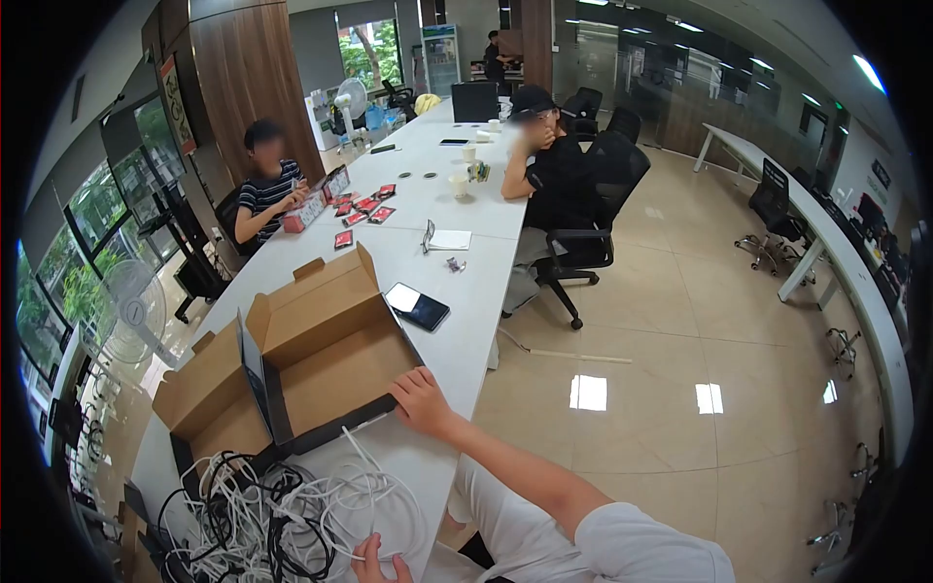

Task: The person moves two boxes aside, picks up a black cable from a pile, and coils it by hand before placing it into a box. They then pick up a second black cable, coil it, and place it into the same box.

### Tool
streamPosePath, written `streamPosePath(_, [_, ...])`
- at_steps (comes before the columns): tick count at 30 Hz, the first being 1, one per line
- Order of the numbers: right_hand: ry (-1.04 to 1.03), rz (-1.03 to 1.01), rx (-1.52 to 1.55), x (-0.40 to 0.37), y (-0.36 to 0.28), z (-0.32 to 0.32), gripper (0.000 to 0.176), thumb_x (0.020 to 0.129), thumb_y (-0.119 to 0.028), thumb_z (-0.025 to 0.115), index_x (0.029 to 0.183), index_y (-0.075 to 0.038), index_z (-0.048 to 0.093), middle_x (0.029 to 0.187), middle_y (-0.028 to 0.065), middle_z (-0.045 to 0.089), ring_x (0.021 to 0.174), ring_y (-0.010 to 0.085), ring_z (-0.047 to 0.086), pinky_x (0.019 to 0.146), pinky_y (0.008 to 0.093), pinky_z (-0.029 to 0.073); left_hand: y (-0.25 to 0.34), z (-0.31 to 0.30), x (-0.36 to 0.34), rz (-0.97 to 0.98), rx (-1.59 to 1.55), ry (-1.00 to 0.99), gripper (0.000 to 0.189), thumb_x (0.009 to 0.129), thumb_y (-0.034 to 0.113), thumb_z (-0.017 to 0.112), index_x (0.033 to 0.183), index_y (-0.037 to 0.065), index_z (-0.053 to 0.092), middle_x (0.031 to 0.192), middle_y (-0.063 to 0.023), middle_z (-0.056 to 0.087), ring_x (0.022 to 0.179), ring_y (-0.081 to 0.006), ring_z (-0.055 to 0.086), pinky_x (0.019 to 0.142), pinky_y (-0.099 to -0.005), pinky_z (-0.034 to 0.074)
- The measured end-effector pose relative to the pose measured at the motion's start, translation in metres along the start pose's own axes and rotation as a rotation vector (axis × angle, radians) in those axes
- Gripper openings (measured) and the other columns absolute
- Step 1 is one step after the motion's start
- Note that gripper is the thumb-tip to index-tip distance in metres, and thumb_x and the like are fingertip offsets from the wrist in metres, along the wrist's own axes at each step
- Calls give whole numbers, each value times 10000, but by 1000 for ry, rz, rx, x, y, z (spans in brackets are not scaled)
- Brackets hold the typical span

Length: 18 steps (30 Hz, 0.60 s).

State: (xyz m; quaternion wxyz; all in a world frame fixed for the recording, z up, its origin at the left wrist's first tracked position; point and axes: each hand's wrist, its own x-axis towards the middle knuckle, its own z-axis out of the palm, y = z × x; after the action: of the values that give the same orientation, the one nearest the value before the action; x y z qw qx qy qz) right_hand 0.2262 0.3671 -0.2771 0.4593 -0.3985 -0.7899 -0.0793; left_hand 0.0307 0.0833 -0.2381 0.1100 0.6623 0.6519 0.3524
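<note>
Two open cardboard boxes, brown inside with black outer edges, lie side by side on the white table. My right hand [422,401] has its fingers closed over the near right corner of the right-hand box [335,374]. Below them is a tangled heap of white and black cables [262,520]. At the bottom edge, partly cut off, my left hand [379,562] pinches a white cable beside the heap. The left-hand box [228,413] touches the cables. A dark phone [418,306] lies just beyond the right-hand box.
A person in a striped shirt [267,189] sits at the table's left side, by several red packets [366,205]. Another person in black [564,180] sits on the right. Paper [450,240] and cups [460,183] lie farther up. A fan [134,311] stands at left.
</note>
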Motion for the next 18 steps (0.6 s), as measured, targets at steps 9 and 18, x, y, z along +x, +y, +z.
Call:
streamPosePath(9, [-33,-2,-3,-1,2,4,328,638,-105,637,954,-52,571,939,106,537,955,283,496,938,414,353,-1,-14,-31,-1,7,-8,327,775,7,585,1095,36,645,998,-162,673,944,-355,610,842,-437,465])
streamPosePath(18, [0,0,-12,-2,2,9,326,627,-99,617,950,-67,584,919,112,549,955,311,508,904,443,358,26,-25,-64,-65,-426,17,344,700,-23,552,1029,15,648,929,-137,680,858,-284,634,784,-358,486])
